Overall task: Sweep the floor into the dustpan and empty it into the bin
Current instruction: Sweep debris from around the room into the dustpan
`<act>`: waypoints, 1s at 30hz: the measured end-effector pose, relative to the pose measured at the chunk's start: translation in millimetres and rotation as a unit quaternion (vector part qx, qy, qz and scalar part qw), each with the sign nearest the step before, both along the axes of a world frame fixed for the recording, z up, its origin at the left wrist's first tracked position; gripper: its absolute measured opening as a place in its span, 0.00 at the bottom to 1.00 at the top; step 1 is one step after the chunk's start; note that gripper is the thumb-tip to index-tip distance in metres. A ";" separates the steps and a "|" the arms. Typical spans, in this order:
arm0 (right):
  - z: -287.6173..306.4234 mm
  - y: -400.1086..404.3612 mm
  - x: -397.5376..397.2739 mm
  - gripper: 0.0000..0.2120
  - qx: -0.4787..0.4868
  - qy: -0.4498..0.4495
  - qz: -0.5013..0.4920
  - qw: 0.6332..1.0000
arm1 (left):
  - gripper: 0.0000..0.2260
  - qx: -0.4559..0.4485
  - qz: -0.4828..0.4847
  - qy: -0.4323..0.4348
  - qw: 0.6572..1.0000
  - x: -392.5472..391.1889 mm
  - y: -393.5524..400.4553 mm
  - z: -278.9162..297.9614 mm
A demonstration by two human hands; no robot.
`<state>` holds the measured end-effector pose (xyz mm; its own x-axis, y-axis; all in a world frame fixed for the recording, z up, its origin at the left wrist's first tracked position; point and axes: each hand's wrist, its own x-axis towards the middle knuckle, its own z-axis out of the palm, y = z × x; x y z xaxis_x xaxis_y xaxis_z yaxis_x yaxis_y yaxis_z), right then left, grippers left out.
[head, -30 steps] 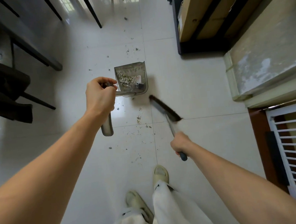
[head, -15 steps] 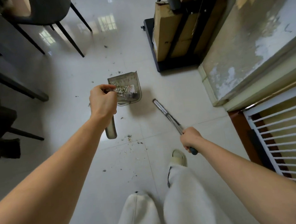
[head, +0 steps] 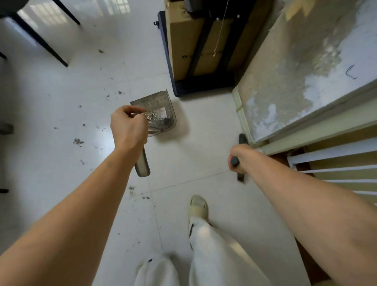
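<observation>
My left hand (head: 128, 128) grips the handle of a grey translucent dustpan (head: 158, 106), held above the white tiled floor (head: 41, 111). The pan holds a heap of pale scraps and dark bits. Its handle end sticks out below my wrist. My right hand (head: 242, 157) grips the dark handle of a hand brush (head: 242, 138), whose head points away toward the wall base and is mostly hidden by the hand. Scattered debris (head: 78, 142) lies on the tiles to the left and below the dustpan. No bin is in view.
A cardboard box on a black stand (head: 188, 50) stands just beyond the dustpan. A worn wall (head: 302, 62) and a white slatted gate (head: 351, 173) run along the right. Black chair legs (head: 37, 39) stand at the upper left. My feet and white trousers (head: 202, 252) are below.
I have stepped forward and turned right. My right hand with the brush swung to the right toward the wall. The dustpan stays held up in my left hand.
</observation>
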<state>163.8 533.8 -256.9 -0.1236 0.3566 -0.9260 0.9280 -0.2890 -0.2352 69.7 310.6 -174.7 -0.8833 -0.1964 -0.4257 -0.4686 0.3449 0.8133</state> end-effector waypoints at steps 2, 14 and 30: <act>-9.7 14.7 -12.0 0.12 -0.015 -0.004 0.005 1.000 | 0.12 0.003 0.009 -0.009 1.000 -16.4 18.7 -7.1; -20.6 18.4 -133.3 0.11 -0.027 -0.032 -0.001 0.999 | 0.10 -0.015 0.009 -0.022 1.000 -74.4 38.5 -24.7; -39.8 -27.3 -108.4 0.07 0.049 -0.027 0.504 0.862 | 0.14 -0.042 0.055 -0.019 0.997 -98.2 12.8 -31.3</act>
<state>55.4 506.5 -296.7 -0.3741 0.1709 -0.9115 0.7069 0.6887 -0.1610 -28.5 323.4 -206.0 -0.8379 -0.3272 -0.4369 -0.5377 0.3570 0.7638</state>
